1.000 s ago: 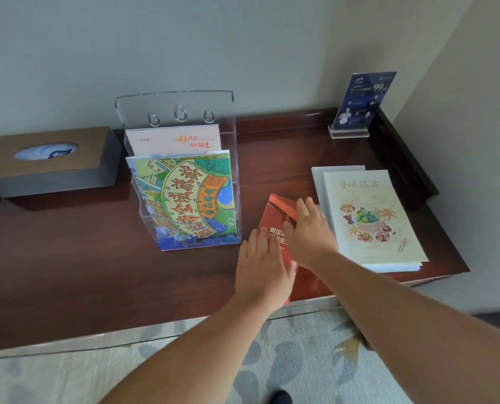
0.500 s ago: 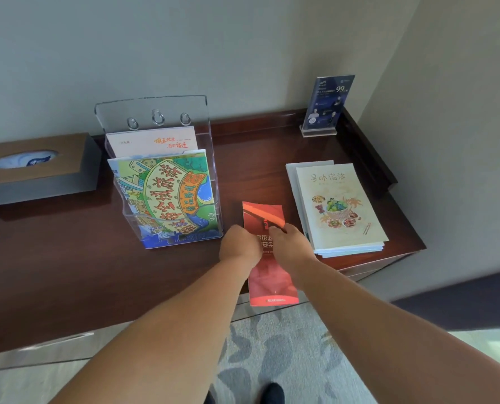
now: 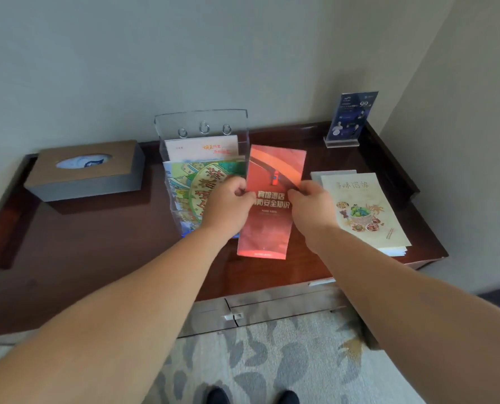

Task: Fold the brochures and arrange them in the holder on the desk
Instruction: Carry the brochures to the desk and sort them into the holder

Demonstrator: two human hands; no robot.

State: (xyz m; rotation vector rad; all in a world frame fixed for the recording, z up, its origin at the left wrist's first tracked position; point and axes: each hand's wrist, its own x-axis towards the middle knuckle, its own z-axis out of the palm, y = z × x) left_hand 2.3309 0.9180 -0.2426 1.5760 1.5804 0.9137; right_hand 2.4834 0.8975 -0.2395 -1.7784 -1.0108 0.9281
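Red brochure (image 3: 269, 225): narrow, white lettering, cover up, pinched at both side edges between left fingers (image 3: 244, 191) and right fingers (image 3: 296, 193). Clear holder (image 3: 202, 123) just behind left fingers; map brochure (image 3: 190, 188) in front slot, white brochure (image 3: 202, 148) in rear. Beige brochure stack (image 3: 368, 211) lies flat beside right fingers.

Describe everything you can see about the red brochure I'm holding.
The tall, narrow red paper brochure looks glossy, with white Chinese lettering across its middle and a dark curved band near the top. The left hand and right hand pinch its side edges at mid-height, holding it front-up just right of the clear acrylic holder. Whether its lower edge touches the dark wooden desk is unclear.
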